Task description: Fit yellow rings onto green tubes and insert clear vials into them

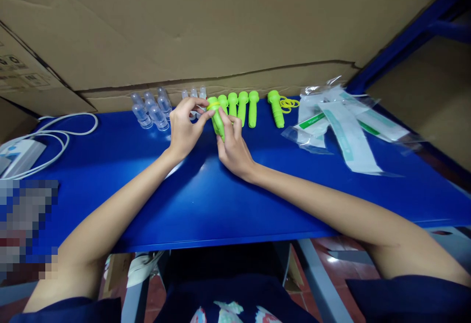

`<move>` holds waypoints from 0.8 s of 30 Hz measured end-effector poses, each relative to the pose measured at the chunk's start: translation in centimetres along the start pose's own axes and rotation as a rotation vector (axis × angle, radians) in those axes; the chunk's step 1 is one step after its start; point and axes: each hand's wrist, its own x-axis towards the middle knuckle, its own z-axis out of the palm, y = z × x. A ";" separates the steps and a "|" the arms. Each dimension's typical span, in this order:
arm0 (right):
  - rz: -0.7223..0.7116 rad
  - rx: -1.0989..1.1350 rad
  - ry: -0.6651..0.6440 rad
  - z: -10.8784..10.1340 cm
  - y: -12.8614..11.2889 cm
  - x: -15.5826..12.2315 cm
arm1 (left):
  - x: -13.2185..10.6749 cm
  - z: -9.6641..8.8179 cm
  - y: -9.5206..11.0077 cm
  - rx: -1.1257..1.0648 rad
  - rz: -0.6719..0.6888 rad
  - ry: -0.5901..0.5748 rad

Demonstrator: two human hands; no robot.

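Cardboard (221, 24) backs the blue table (257, 210) in the head view, the only one on hand. Work sits mid-table, toward the far edge.

Green torch (216, 123) is up between both hands. Long axis runs far-left to near-right, banded head at the far end, tail toward the wearer. Left hand (184, 127) comes in from the left, thumb and index pinched narrow at the head, right by the yellow band (212, 106). Right hand (235, 149) is wrapped around the near part of the body from the right. So: left owns the head, right owns the tail.

Row of green torches (243, 107) is just right and far of the held one; right hand is nearer to it. One more torch (275, 110) stands off to the right, yellow rings (289, 103) just beside it. Further right, bagged packets (351, 132). Left hand is nearer to the transparent vials (159, 118).

Hard to make out: whether band or body is between the left fingertips. Right fingers cover much of the body. Left hand partly hides the small pale caps (194, 92) behind it. Can't tell if the row leans or lies flat. Near-left corner is pixelated; white box (27, 154) is cut off at the left edge.
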 end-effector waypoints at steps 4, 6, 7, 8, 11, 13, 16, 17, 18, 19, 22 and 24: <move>-0.010 0.004 -0.007 0.0 0.0 0.0 | -0.1 0.1 0.0 0.011 0.008 -0.007; -0.011 0.005 -0.007 0.0 0.1 -0.1 | -0.1 0.1 -0.2 -0.008 0.014 -0.010; -0.010 0.006 -0.006 0.0 0.1 -0.1 | 0.0 0.1 -0.3 -0.024 0.012 -0.013; -0.010 0.007 -0.004 0.1 0.1 -0.1 | 0.0 0.1 -0.3 -0.040 0.005 -0.020; -0.013 0.008 -0.004 0.1 0.2 -0.1 | 0.0 0.1 -0.6 -0.057 -0.032 -0.032; -0.014 0.005 -0.006 0.1 0.1 -0.1 | 0.0 0.1 -0.7 -0.051 -0.047 -0.025; -0.022 0.004 -0.004 0.1 0.2 -0.1 | 0.0 0.1 -0.7 -0.084 -0.051 -0.009; -0.029 0.008 0.000 0.1 0.2 -0.1 | 0.0 0.1 -0.7 -0.104 -0.052 -0.004; -0.040 0.013 0.005 0.2 0.4 -0.1 | 0.0 0.1 -0.7 -0.125 -0.056 0.000; -0.053 0.019 0.014 0.3 0.5 -0.1 | 0.0 0.1 -0.7 -0.146 -0.062 0.005; -0.095 0.038 0.044 0.6 1.0 0.0 | -0.1 0.2 -0.7 -0.194 -0.075 0.027; -0.118 0.042 0.061 0.8 1.3 0.0 | -0.2 0.2 -0.7 -0.210 -0.076 0.047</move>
